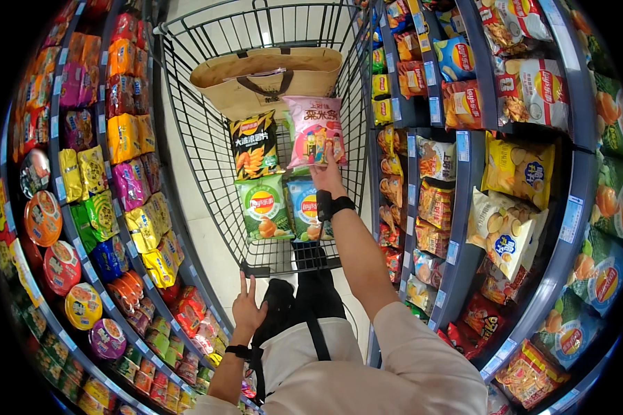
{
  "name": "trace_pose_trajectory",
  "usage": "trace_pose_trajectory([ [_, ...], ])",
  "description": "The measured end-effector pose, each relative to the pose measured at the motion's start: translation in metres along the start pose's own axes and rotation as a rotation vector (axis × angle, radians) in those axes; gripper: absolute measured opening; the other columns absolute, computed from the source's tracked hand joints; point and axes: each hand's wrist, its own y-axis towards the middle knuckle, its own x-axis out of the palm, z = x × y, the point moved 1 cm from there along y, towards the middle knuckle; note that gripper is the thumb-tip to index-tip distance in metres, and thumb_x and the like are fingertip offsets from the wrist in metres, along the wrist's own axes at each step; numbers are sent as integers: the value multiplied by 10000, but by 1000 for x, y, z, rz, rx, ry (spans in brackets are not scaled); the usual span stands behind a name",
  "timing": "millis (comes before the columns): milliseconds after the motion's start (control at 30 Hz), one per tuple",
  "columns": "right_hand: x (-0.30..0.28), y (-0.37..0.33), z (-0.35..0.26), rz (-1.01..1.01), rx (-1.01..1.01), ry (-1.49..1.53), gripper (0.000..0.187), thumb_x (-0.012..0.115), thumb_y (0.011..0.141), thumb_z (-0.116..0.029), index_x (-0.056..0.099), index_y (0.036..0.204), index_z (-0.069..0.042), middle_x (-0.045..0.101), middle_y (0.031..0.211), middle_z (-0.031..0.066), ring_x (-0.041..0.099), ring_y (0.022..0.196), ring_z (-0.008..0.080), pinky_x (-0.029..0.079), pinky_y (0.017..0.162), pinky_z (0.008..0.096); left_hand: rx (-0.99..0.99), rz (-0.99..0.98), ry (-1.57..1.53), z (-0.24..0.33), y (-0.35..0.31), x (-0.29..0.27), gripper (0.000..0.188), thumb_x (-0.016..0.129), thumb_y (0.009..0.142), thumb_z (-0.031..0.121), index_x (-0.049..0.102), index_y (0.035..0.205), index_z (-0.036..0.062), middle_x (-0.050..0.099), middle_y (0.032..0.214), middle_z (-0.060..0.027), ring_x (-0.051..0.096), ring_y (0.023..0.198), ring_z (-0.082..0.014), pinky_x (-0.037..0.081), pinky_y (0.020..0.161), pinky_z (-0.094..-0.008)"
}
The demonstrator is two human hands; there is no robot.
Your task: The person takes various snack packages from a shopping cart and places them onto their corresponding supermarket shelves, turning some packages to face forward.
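My right hand [330, 178] grips the lower edge of a pink snack bag [313, 128], thumb across its front, inside the shopping cart [187, 138]. Beside it, to the left, lies a black chip bag [254, 146]. Nearer to me are a green chip bag [264, 207] and a blue chip bag [303, 202]. The pink bag overlaps another light green package, mostly hidden. My left hand [248, 308] has its fingers apart at the left end of the cart's handle [266, 271]; whether the fingertips touch it I cannot tell.
A brown paper carrier bag [256, 86] with dark handles stands at the cart's far end. Shelves of instant noodle packs and cups [62, 268] line the left side. On the right, shelves hold several chip bags [519, 166]. Pale floor tiles [201, 200] show between them.
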Motion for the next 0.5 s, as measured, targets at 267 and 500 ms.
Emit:
trace_pose_trajectory([
  [267,21,-35,6,145,90,-102,584,808,808,-415,550,1276,-178,502,1235,2,499,1046,168,431,960,329,7,-19,17,-10,4,-10,918,749,702,267,336,1502,83,123,1618,-190,663,833,-387,550,706,-434],
  [500,31,-120,34,-89,-147,-194,548,793,837,-337,549,1309,-202,587,1139,-20,551,982,167,495,781,336,82,-22,-29,-25,4,-22,914,751,711,298,338,1500,90,118,1628,-148,681,884,-361,559,698,-427],
])
